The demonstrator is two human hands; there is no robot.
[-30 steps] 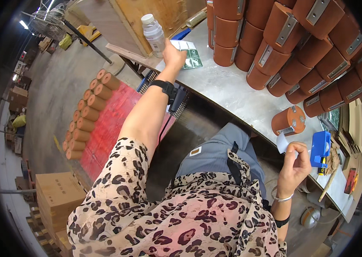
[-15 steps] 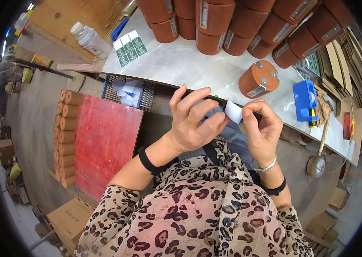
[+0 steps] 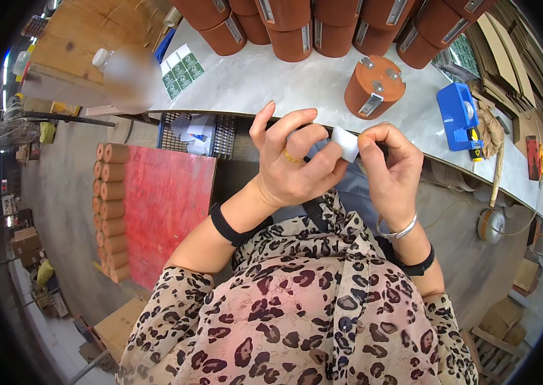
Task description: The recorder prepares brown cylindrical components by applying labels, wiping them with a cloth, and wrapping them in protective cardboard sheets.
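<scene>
In front of my chest, just off the table's near edge, both hands meet at a small curled white label (image 3: 344, 143). My right hand (image 3: 392, 160) pinches its right edge between thumb and forefinger. The thumb and forefinger of my left hand (image 3: 300, 157) close on its left side, the other fingers raised and spread. Only the label's plain white side shows. Beyond the hands, on the table, a reddish-brown cylinder (image 3: 375, 88) stands upright with metal clasps on its top and side. A sheet of green-and-white labels (image 3: 182, 72) lies farther left.
Stacked brown cylinders (image 3: 284, 32) line the table's far side. To the right are a blue tape dispenser (image 3: 456, 117) and flat cardboard pieces (image 3: 502, 61). A black basket (image 3: 223, 135) sits below the table edge. At left, cardboard tubes (image 3: 112, 190) lie beside a red board (image 3: 168, 212).
The view has shifted, so the tabletop things sit higher in the picture. Both hands keep their pinch, and the white label has turned and now lies closer against my left fingers.
</scene>
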